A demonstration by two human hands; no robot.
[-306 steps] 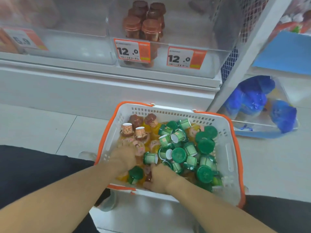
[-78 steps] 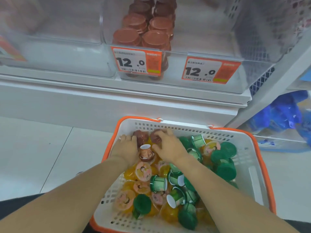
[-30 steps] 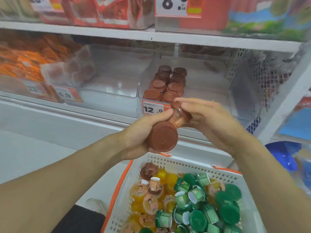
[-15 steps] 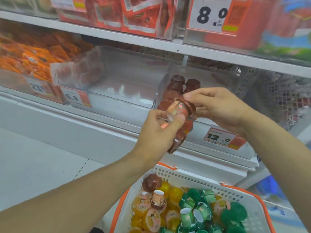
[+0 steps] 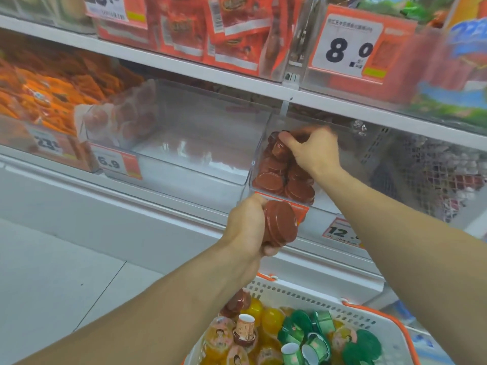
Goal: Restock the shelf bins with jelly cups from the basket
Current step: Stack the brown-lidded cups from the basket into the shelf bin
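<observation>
My left hand (image 5: 246,227) grips a brown jelly cup (image 5: 279,223) in front of the shelf edge, its lid facing me. My right hand (image 5: 313,151) reaches into the clear shelf bin (image 5: 259,151) and holds another brown jelly cup (image 5: 279,148) over the rows of brown cups (image 5: 284,180) standing there. The white basket with orange rim (image 5: 303,299) sits below, filled with orange, green and brown jelly cups (image 5: 290,335).
An empty clear bin (image 5: 184,143) sits left of the brown-cup bin. Orange price tags (image 5: 340,233) line the shelf front. The upper shelf (image 5: 237,77) holds red packets close above my right hand. A wire mesh divider (image 5: 434,175) stands to the right.
My right hand has moved away from my left and into the bin with one brown cup. My left hand has dropped lower and still holds the other cup.
</observation>
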